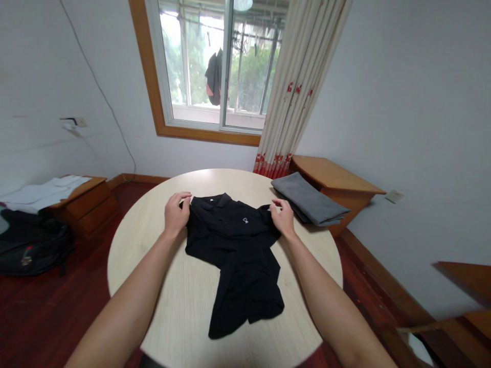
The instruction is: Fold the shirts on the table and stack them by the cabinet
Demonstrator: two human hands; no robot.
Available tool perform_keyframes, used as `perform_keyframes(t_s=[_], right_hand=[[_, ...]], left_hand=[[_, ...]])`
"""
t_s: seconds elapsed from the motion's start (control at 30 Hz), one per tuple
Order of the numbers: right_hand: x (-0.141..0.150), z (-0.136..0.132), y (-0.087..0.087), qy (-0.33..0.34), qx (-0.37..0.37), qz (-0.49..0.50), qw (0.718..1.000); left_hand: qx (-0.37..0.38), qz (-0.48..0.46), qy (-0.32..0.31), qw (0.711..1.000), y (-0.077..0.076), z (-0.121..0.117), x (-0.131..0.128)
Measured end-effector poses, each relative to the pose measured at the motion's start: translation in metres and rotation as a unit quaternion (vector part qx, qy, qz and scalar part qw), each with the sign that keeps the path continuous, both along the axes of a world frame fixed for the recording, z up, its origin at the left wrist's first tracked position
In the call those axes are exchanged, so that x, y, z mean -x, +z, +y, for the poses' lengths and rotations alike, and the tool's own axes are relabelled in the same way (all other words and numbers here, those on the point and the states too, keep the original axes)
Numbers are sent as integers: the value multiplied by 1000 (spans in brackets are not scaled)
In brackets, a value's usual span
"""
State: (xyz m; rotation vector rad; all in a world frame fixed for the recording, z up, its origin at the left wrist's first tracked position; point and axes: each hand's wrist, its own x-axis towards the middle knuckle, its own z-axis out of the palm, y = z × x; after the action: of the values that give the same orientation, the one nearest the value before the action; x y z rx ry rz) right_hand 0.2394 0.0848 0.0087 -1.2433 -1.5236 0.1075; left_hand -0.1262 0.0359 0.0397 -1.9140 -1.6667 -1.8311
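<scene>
a pale round table with a light wood grain stands on a dark reddish floor. beyond it a sliding window sits in a brown wooden surround, with greenery and a dark hanging garment seen through the panes. a cream curtain with red flower patterns hangs at its right, near a wooden cabinet and a wall outlet. on the left, white sheets lie over a low drawer unit, a black bag rests beside it, and a thin cable runs down the white wall past a socket.
</scene>
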Motion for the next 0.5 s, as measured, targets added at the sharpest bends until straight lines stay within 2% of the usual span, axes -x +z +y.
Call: perform_keyframes(t_s=[0.13,0.23,0.37,0.5], right_hand=[[12,-7,-4,133,51,-109,984],[18,-8,-12,193,101,-173,961],[17,-3,-21,169,145,-225,949],[17,-3,-18,119,164,-281,938]], left_hand=[[78,105,-66,989,-5,-5,-18],[173,208,-100,957,-16,-9,-34],[310,296,-91,899,-28,-11,-43],[428,331,-55,839,-25,-9,-34]])
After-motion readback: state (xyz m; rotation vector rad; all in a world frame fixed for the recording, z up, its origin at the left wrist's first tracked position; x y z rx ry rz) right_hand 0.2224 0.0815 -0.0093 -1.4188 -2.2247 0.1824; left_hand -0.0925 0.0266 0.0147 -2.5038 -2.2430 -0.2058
